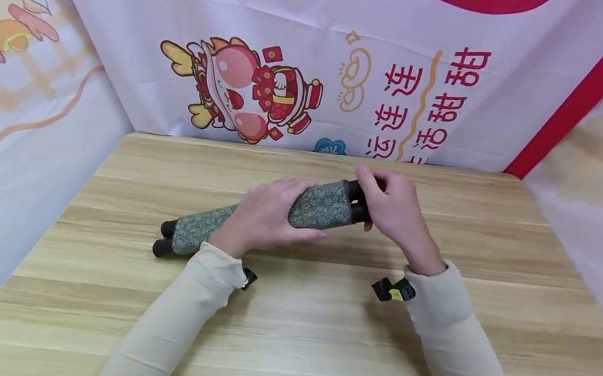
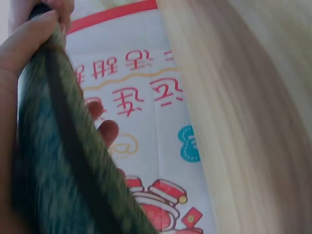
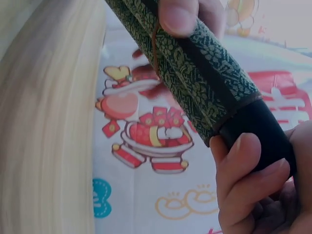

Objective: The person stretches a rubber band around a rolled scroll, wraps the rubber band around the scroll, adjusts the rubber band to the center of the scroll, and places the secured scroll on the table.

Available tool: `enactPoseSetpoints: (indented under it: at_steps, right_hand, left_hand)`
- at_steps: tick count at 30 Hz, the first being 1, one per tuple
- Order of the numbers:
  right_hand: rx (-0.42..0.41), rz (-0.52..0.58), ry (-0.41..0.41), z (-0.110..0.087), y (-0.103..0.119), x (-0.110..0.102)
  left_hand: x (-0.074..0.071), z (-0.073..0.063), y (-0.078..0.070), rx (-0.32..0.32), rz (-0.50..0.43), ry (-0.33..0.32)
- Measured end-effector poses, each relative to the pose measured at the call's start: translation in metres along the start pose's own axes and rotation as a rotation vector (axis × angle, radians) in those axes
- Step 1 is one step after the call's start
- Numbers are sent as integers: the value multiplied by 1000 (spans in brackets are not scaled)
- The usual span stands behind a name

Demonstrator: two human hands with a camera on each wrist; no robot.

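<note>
A rolled scroll in green patterned brocade, with two parallel rolls and black roller ends, is held slantwise over the table, its right end farther back. My left hand grips it around the middle from above; in the left wrist view fingertips show past its far side. At the right end, the fingers of my right hand curl round the black roller ends, as the right wrist view shows. A thin brown cord crosses the brocade, and a dark stripe runs along its length.
The wood-grain table extends in front of me. White cloth with red and orange cartoon prints and red characters hangs behind its back edge, with more printed cloth at the left and right. Small black devices sit at both wrists.
</note>
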State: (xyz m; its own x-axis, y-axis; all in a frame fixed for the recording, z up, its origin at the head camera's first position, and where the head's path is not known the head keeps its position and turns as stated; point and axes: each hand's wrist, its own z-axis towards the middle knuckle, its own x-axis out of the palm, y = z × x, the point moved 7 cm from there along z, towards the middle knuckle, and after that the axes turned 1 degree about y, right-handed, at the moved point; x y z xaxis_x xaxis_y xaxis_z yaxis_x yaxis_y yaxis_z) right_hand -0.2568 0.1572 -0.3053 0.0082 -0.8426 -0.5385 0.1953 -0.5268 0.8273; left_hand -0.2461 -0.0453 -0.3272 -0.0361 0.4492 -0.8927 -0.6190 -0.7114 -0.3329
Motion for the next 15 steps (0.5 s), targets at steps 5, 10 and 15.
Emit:
enactPoseSetpoints:
  at_steps: [5, 10, 15]
  right_hand:
    - [50, 3, -14, 2, -10, -6]
    - [35, 9, 13, 0, -7, -5]
    - [13, -10, 23, 0, -3, -5]
  left_hand:
    - [2, -3, 11, -74, 41, 102]
    - [3, -2, 4, -38, 37, 68]
    - [6, 0, 1, -12, 21, 38]
